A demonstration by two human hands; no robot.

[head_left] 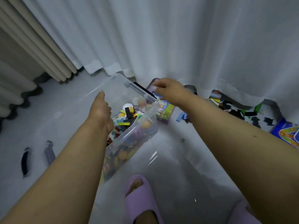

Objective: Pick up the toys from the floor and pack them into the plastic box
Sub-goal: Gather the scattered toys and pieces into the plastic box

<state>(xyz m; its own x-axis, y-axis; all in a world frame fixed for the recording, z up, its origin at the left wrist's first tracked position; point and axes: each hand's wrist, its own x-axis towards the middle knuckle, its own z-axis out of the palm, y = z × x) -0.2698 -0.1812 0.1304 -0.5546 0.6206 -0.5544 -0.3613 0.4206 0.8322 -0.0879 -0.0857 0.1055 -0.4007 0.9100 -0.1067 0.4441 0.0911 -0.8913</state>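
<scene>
A clear plastic box (145, 117) stands on the floor, partly filled with mixed toys (129, 113), among them a white and yellow figure. My left hand (100, 109) hovers over the box's left side with its thumb pointing away; its fingers are hidden under the hand. My right hand (168, 89) reaches past the box's far corner, fingers loosely bent over the top of a purple and green toy carton (165, 112) that stands against the box. Loose toy pieces (239, 110) lie on the floor at the right, partly under the curtain.
White curtains (161, 38) hang along the back and beige ones (32, 46) at the left. A blue game board (286, 133) lies at the far right. Two dark strips (37, 157) lie on the floor at the left. My feet in purple slippers (140, 196) stand near the box.
</scene>
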